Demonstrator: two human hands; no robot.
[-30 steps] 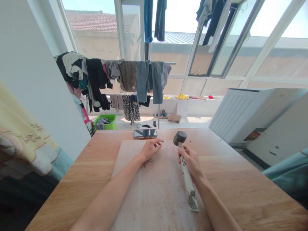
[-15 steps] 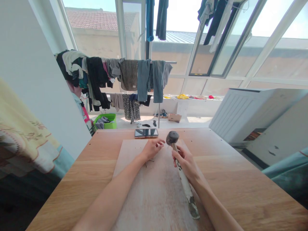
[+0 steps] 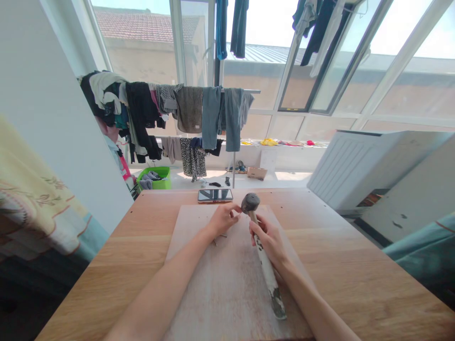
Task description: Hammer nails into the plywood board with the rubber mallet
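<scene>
Mallet (image 3: pixel 266 266) has shifted left over the board (image 3: pixel 220 284), right hand (image 3: pixel 269 238) clasping it high, probably for control; left hand's (image 3: pixel 222 220) grip: can't tell.

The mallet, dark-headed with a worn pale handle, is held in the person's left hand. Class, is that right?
Not quite: the head view shows the mallet in the right hand; its dark head and worn pale handle are correct.

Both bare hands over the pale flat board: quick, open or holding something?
Left hand: half-curled; whether it grips anything cannot be told.
Right hand: closed around a black-headed, white-handled mallet.
</scene>
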